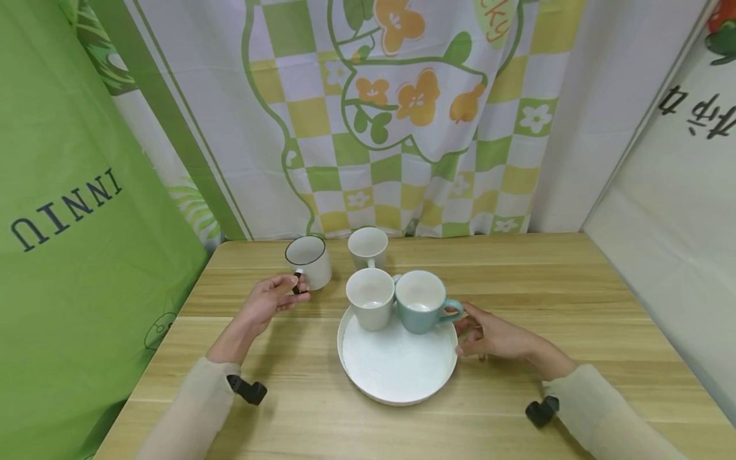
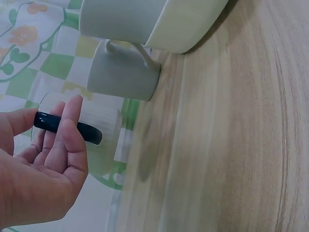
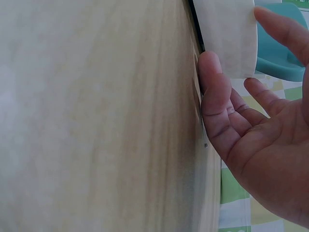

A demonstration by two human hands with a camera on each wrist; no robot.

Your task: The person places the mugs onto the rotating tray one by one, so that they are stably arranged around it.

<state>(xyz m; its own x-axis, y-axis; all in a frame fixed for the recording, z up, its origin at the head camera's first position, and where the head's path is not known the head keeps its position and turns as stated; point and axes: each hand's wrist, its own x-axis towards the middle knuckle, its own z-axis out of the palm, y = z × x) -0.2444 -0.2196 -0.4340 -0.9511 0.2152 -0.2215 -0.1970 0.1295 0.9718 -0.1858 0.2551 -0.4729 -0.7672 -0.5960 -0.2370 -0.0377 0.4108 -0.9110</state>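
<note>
My left hand (image 1: 275,299) grips the black handle (image 2: 87,132) of a white mug with a dark rim (image 1: 319,265), at the table's back left. In the left wrist view this mug appears raised off the tabletop. At the edge of a round white tray (image 1: 399,370), my right hand (image 1: 497,335) has its thumb at the rim and other fingers low against the side wall (image 3: 229,38). A white mug (image 1: 368,313) and a teal mug (image 1: 420,319) stand side by side on the tray's far part. The teal handle points toward my right hand.
Another white mug (image 1: 368,246) stands behind the tray, close to the patterned curtain (image 1: 414,147) along the table's back edge. Green fabric (image 1: 86,255) borders the left side of the wooden table (image 1: 529,275); a pale sheet (image 1: 667,211) hangs on the right.
</note>
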